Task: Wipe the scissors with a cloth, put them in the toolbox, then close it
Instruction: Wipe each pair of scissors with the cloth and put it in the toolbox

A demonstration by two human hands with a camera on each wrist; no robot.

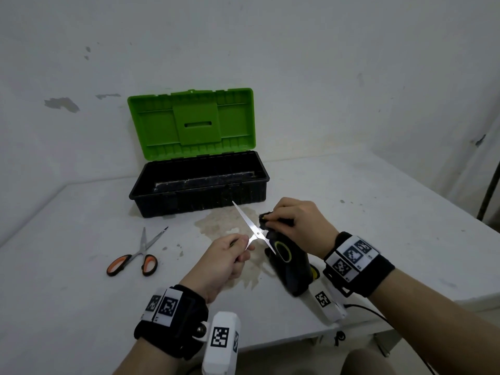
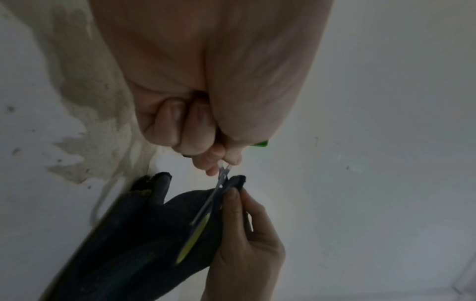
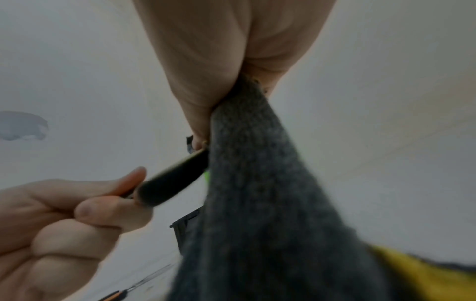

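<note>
My left hand (image 1: 230, 255) grips the handles of a small pair of steel scissors (image 1: 253, 232), held above the table with the blades spread open in an X. My right hand (image 1: 297, 223) pinches a dark cloth (image 1: 286, 266) with yellow-green trim around one blade near the pivot. In the left wrist view the other blade (image 2: 208, 203) lies against the cloth (image 2: 128, 244) beside my right hand's fingers (image 2: 247, 234). In the right wrist view the cloth (image 3: 257, 203) hangs from my right hand (image 3: 206, 81). Behind my hands, the black toolbox (image 1: 200, 196) stands open with its green lid (image 1: 192, 123) raised.
A second pair of scissors with orange handles (image 1: 138, 255) lies on the white table (image 1: 81, 293) to the left. A brownish stain (image 1: 224, 223) spreads in front of the toolbox. The wall is close behind the box. The table's front edge runs near my wrists.
</note>
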